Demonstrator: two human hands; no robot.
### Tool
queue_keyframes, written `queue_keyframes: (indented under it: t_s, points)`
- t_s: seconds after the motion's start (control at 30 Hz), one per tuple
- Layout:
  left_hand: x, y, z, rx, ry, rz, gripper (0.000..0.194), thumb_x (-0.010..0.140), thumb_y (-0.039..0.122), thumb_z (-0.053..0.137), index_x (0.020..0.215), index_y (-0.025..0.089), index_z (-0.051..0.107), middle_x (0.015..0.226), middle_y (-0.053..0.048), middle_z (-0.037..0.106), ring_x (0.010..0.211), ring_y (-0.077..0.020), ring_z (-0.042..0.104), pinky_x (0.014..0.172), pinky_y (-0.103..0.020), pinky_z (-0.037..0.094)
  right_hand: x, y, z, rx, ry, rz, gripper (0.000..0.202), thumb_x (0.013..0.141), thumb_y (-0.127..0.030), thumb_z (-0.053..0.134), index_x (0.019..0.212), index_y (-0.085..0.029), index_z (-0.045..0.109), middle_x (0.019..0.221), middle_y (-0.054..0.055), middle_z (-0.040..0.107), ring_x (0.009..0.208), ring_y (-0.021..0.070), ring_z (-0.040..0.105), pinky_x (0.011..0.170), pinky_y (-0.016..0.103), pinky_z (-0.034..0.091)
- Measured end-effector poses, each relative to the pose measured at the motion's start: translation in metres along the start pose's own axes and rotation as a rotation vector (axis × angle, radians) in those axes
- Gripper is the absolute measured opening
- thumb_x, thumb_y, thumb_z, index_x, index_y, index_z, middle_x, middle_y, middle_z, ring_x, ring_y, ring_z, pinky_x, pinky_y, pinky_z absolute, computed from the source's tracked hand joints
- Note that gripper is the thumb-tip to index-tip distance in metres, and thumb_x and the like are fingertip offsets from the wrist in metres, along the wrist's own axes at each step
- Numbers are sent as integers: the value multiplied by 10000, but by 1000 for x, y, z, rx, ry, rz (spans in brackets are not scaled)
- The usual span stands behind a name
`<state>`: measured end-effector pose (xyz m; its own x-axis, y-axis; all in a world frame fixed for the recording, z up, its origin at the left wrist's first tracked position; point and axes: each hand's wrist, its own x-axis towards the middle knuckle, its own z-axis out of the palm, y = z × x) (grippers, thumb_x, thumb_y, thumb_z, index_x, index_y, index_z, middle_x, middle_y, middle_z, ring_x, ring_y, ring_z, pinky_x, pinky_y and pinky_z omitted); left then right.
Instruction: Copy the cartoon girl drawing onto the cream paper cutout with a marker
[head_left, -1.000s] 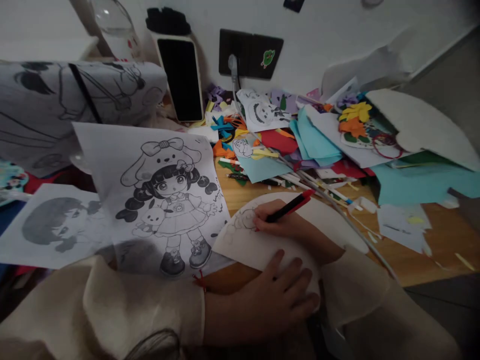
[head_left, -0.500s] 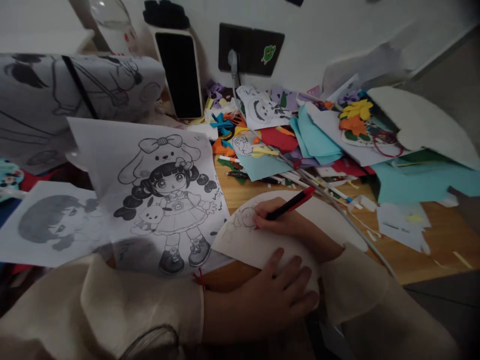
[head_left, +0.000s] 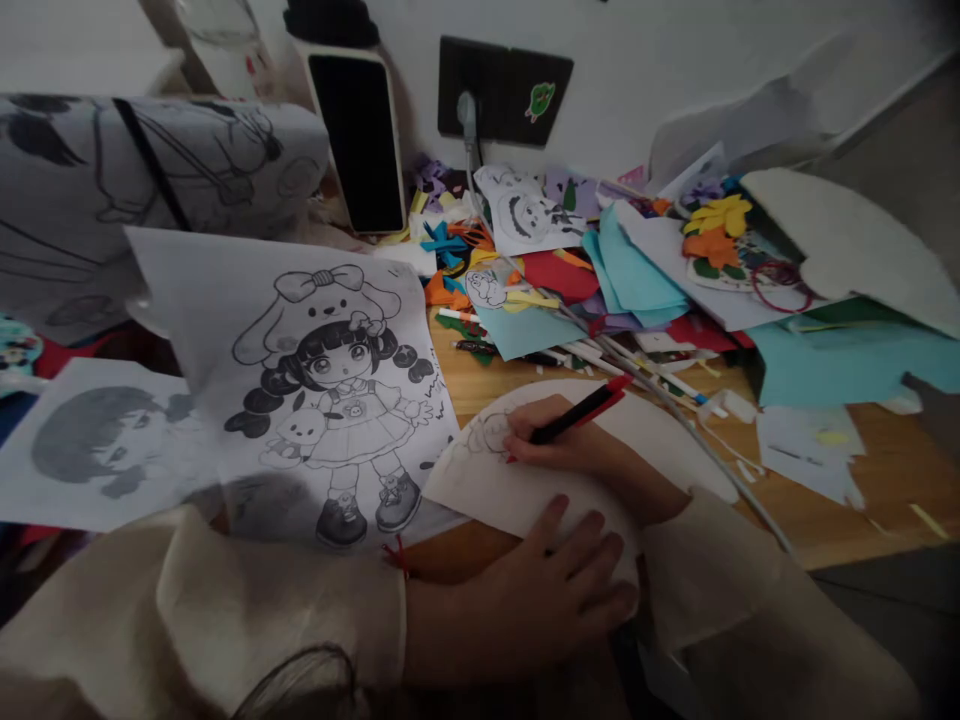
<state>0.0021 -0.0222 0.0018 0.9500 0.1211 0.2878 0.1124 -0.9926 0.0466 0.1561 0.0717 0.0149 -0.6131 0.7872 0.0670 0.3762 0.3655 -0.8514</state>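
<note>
Only the camera's view shifts slightly against a second earlier, the printed drawing (head_left: 330, 400) sitting a little farther left in it, while both hands hold nearly the same position over a white fan-shaped sheet (head_left: 480, 495) at the near middle of the wooden desk (head_left: 900, 495).

Fingers of the right hand (head_left: 559, 457) are clamped on a red-and-black pen (head_left: 577, 412), its tip down at a faint pencil-like sketch (head_left: 489, 433) on the sheet's left part; whether it touches the surface cannot be told. Just nearer, the left hand (head_left: 547, 590) lies palm down across the sheet's near side, fingers apart, a red cord (head_left: 395, 555) at the wrist.

Left of the sheet, the printed drawing shows a figure in a floppy-eared hat, partly covering a grey-shaded picture (head_left: 105, 440). Far beyond it, a phone (head_left: 356, 145) stands upright near a clear bottle (head_left: 225, 55). Along the wall, below a dark socket plate (head_left: 510, 85), lie colored paper scraps, light-blue sheets (head_left: 641, 270) and a yellow paper flower (head_left: 718, 215). A white cable (head_left: 712, 450) runs past the sheet's right edge.
</note>
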Motion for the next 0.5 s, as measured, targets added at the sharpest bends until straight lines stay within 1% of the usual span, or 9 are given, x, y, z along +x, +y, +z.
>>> queue_keyframes:
  t_s: [0.13,0.23,0.33,0.5]
  points:
    - [0,1,0,-6,1,-8,381,889,278,366,1260,224,436,1351,-112,438,1235,-291,429,995,-560,295,0,0,0,32,-12,23,296,833,-265,542,585,-160,419,571,-35,411,536,80,364,491,226,283]
    - [-1,0,0,-14,9,-9,376,885,285,379,1249,219,446,1344,-118,445,1235,-291,429,993,-557,302,0,0,1,24,-4,8,301,821,-250,547,570,-162,406,553,-38,397,527,81,354,484,231,273]
    - [-1,0,0,-9,10,-1,379,891,278,364,1256,214,439,1348,-123,439,1231,-296,432,987,-561,298,0,1,2,25,21,2,307,818,-221,533,559,-168,377,539,-45,381,519,77,343,486,226,278]
    - [0,0,1,-3,6,-7,383,902,261,326,1267,219,433,1347,-100,440,1232,-297,429,996,-549,293,-1,2,1,8,20,8,298,808,-217,539,563,-174,376,549,-47,381,523,78,333,484,226,269]
